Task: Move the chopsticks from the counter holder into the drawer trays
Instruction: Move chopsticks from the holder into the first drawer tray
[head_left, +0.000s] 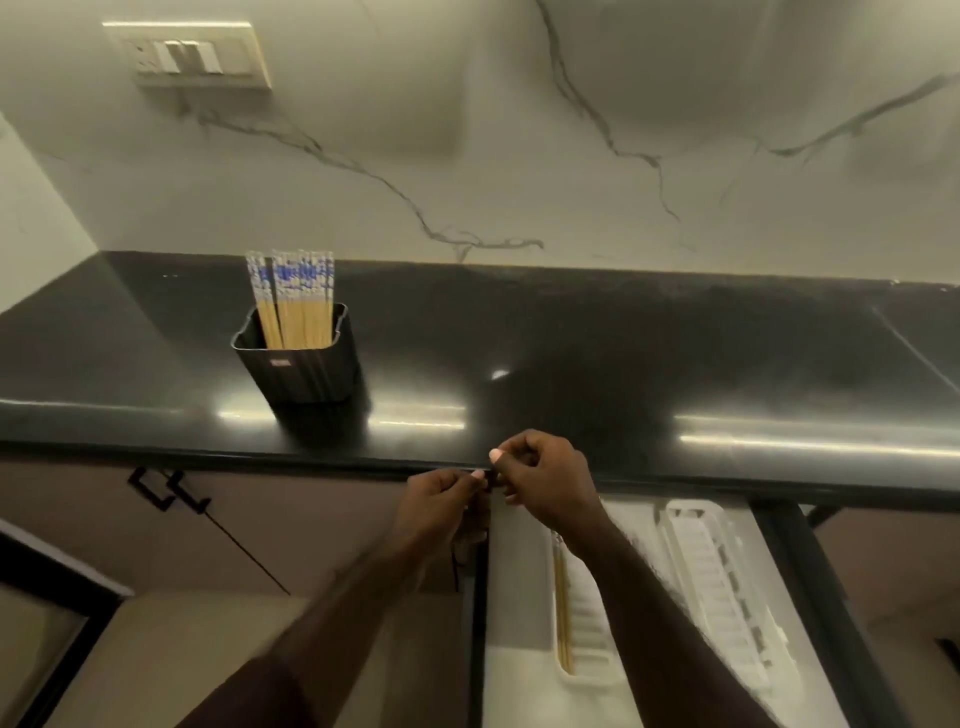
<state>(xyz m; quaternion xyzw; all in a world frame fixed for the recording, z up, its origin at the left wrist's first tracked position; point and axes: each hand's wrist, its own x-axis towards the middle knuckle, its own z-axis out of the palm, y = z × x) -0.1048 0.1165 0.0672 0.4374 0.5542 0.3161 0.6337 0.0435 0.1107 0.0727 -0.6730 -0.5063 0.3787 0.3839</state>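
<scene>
A black ribbed holder (304, 366) stands on the dark counter (597, 353), left of centre, with several blue-patterned wooden chopsticks (293, 301) upright in it. Below the counter edge a drawer is pulled out with a white slotted tray (587, 634) inside it; a pair of chopsticks (563, 608) lies in its left slot. My left hand (441, 501) and my right hand (545, 480) meet at the counter's front edge. Their fingertips pinch a small dark item between them. A thin dark strand (455, 564) hangs below my left hand. What the item is I cannot make out.
A second white ribbed tray (722, 582) lies to the right in the drawer. The drawer's black frame (810, 587) runs along its right side. Cabinet doors with black handles (166, 491) are at the left. A switch plate (189, 54) sits on the marble wall.
</scene>
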